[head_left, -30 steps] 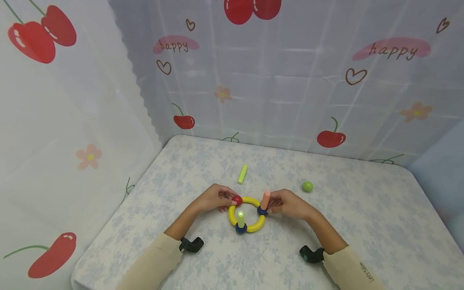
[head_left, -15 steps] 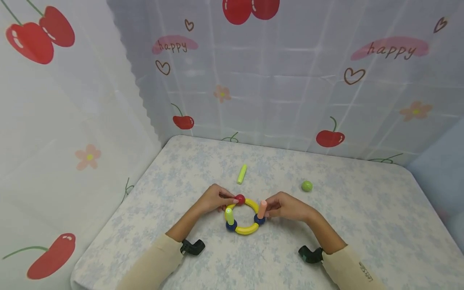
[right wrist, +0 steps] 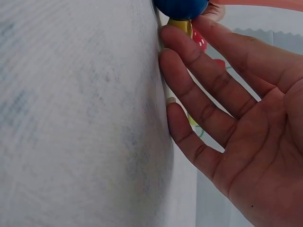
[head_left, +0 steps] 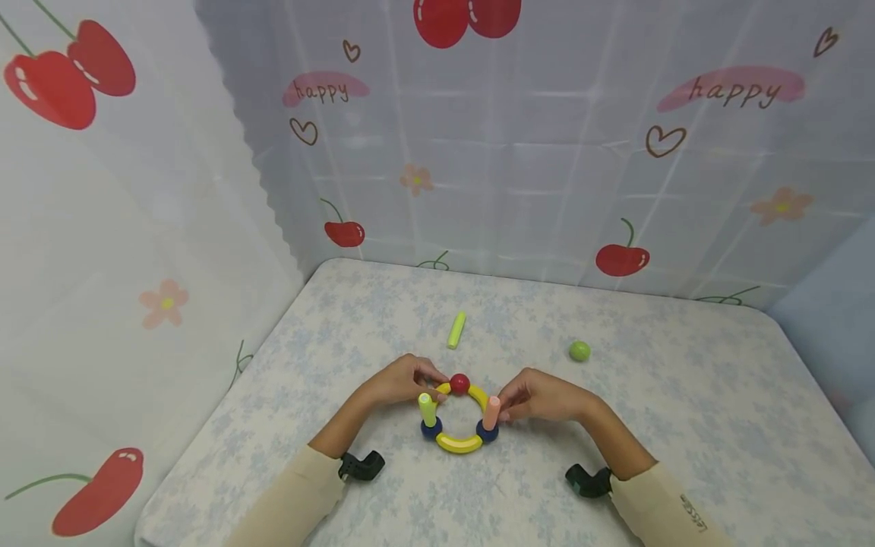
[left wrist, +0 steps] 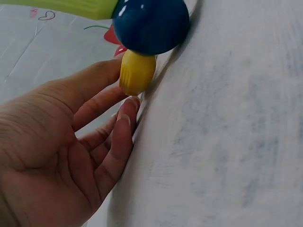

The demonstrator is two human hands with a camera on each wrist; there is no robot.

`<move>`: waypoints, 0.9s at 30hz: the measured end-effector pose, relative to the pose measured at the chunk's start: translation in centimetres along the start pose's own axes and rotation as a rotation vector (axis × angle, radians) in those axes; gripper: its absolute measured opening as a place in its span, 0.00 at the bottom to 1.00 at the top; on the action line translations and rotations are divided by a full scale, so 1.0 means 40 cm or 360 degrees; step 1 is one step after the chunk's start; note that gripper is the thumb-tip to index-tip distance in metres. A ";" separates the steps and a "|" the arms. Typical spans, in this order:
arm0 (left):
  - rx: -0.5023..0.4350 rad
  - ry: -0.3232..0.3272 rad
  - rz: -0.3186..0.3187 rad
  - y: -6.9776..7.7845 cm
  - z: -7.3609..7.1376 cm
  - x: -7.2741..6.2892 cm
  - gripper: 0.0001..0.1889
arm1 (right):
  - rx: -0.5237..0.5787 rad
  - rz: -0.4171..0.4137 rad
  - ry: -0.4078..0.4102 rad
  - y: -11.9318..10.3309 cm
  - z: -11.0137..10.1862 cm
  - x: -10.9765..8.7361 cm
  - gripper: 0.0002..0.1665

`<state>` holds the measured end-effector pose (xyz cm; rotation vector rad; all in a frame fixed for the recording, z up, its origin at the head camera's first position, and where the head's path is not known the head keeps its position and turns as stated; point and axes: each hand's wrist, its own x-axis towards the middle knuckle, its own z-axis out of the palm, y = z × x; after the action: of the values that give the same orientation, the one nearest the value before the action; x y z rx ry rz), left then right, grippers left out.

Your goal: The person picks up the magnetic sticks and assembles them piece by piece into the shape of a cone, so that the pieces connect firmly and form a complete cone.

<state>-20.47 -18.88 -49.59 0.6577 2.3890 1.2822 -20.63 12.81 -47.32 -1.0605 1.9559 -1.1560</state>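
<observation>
A toy ring of yellow curved rods (head_left: 459, 444) lies on the table, joined by a red ball (head_left: 459, 384) at the far side and two dark blue balls (head_left: 431, 429) nearer. From the left blue ball rises a light green rod (head_left: 428, 410); an orange rod (head_left: 492, 413) stands on the right one. My left hand (head_left: 402, 381) pinches the left yellow rod (left wrist: 137, 73) between thumb and fingers, left of the red ball. On the other side, my right hand (head_left: 541, 395) pinches the ring at its right yellow rod (right wrist: 181, 27), fingertips close by the blue ball (right wrist: 182, 5).
Beyond the ring lies a loose light green rod (head_left: 456, 330). A green ball (head_left: 579, 351) sits farther right. The flowered table (head_left: 656, 357) meets a cherry-printed curtain (head_left: 478, 213) at its back edge and another on the left.
The ring has turned clockwise: the red ball moved right, the orange rod's ball came nearer, and the green rod's ball went left. My left fingers went from the red ball to the yellow rod.
</observation>
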 end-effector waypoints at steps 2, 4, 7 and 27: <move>-0.0016 0.0017 -0.0005 -0.001 0.002 0.002 0.15 | 0.0012 -0.0003 -0.0023 0.000 0.000 0.000 0.11; -0.0030 0.0040 -0.0007 -0.003 0.005 0.004 0.14 | 0.0019 -0.0006 -0.0046 -0.001 -0.001 -0.002 0.12; -0.0056 0.0054 -0.0001 -0.009 0.008 0.008 0.13 | 0.0007 -0.0009 -0.0051 -0.003 -0.008 -0.004 0.12; -0.0197 0.0043 -0.0054 -0.029 0.007 0.012 0.11 | -0.0291 0.0519 0.0716 -0.053 -0.086 0.142 0.14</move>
<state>-21.01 -18.98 -50.77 0.5643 2.3092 1.4198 -25.50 8.61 -44.57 -0.5595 2.5108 -1.1139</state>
